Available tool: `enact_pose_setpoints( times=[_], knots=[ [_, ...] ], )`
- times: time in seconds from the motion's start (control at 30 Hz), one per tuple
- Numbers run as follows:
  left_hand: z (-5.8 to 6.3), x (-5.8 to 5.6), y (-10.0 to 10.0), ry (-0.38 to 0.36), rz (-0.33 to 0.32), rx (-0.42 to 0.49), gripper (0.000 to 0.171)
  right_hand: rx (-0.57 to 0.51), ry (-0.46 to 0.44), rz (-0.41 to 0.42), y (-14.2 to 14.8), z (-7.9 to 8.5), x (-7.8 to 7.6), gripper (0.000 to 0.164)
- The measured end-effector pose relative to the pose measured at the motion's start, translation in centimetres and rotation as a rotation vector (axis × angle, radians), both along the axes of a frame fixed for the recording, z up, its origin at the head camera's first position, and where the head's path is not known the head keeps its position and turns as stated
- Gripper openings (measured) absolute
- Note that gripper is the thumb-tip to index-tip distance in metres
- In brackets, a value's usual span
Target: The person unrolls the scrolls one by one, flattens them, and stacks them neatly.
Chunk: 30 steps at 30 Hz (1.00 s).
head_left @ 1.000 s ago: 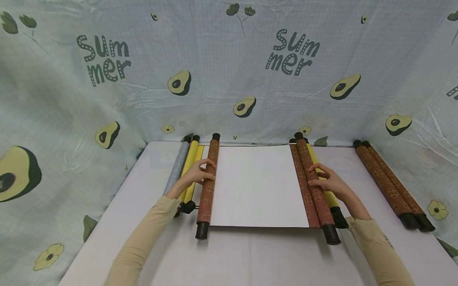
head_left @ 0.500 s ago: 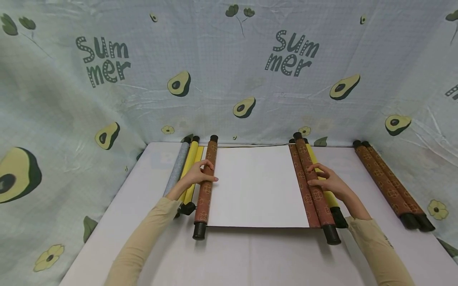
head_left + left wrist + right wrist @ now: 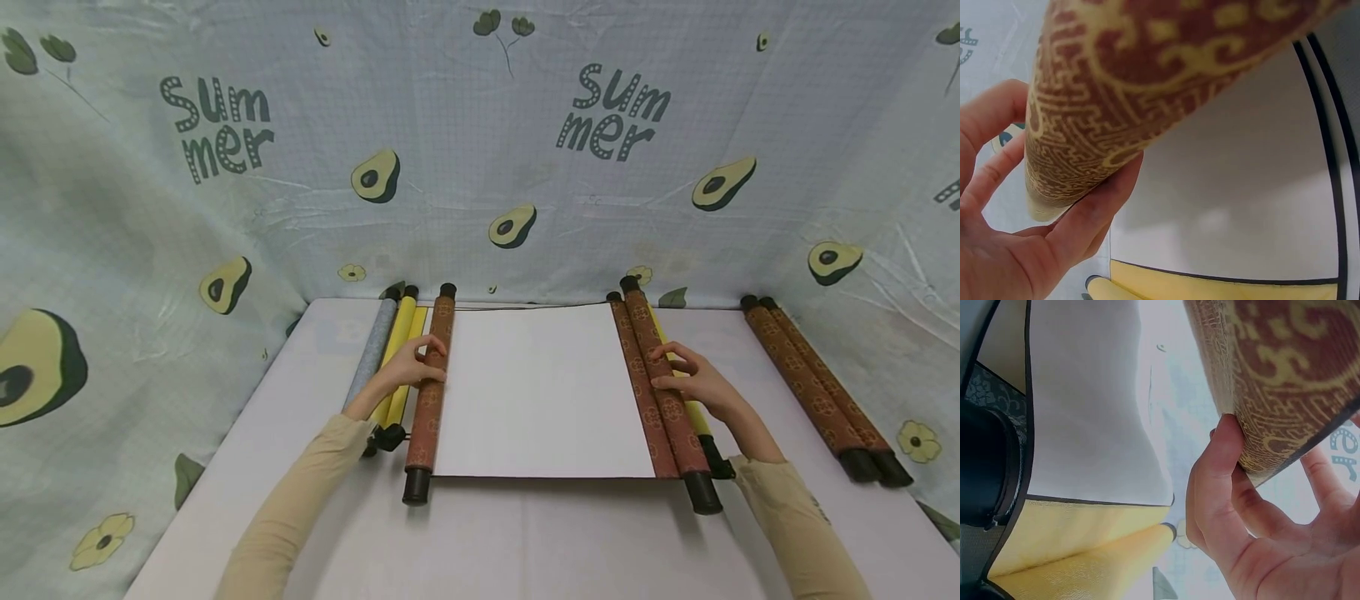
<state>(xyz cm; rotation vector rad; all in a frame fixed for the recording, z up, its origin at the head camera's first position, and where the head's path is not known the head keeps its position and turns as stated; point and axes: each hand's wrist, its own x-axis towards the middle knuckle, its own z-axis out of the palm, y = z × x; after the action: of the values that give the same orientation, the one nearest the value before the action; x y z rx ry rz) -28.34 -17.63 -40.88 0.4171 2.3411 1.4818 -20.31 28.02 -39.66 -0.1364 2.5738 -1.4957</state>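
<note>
A scroll with a blank white sheet (image 3: 543, 392) is stretched between both hands. My left hand (image 3: 411, 367) grips the brown patterned roll (image 3: 429, 417) at its left end, thumb on one side and fingers on the other. At the opposite end, my right hand (image 3: 701, 382) holds a second brown roll (image 3: 684, 442), beside a flat brown strip (image 3: 637, 392) of the same pattern. The left wrist view shows another white sheet (image 3: 1241, 181) with black edging and a yellow end (image 3: 1222, 284) below the roll. A yellow end (image 3: 1066, 531) also lies below in the right wrist view.
Left of the scroll lie a grey roll (image 3: 372, 342) and a yellow roll (image 3: 400, 333). Another yellow roll (image 3: 701, 421) shows past the right hand. Two brown rolls (image 3: 810, 392) rest together at the table's right side. A printed cloth (image 3: 450, 108) hangs behind the white table (image 3: 517, 542).
The left hand has shifted its roll slightly left. The right hand has drawn its roll a little to the right, so the white sheet spans slightly wider.
</note>
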Motion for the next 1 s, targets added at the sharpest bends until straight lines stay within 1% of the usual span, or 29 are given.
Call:
enact_pose_setpoints(
  times=[0.23,0.37,0.47,0.57,0.77,1.0],
  knots=[
    [0.01,-0.06,-0.23,-0.023,-0.023,0.017,0.036,0.001,-0.012,-0.002,0.05,0.19,0.1,0.044],
    [0.06,-0.15,-0.17,-0.012,-0.011,-0.006,0.033,0.004,-0.005,-0.002,0.11,0.32,0.17,0.043],
    [0.01,-0.15,-0.11,0.012,-0.002,-0.019,0.029,0.002,0.002,0.0,0.12,0.43,0.22,0.043],
    [-0.02,0.01,-0.01,0.034,0.004,-0.02,0.029,0.0,0.006,0.001,0.09,0.49,0.26,0.043],
    [-0.04,0.28,-0.03,0.052,-0.009,-0.014,0.035,-0.007,-0.001,0.01,0.11,0.43,0.32,0.043],
    [-0.04,0.19,-0.38,0.051,-0.03,0.005,0.033,0.014,0.003,0.008,0.27,0.32,0.23,0.043]
  ],
)
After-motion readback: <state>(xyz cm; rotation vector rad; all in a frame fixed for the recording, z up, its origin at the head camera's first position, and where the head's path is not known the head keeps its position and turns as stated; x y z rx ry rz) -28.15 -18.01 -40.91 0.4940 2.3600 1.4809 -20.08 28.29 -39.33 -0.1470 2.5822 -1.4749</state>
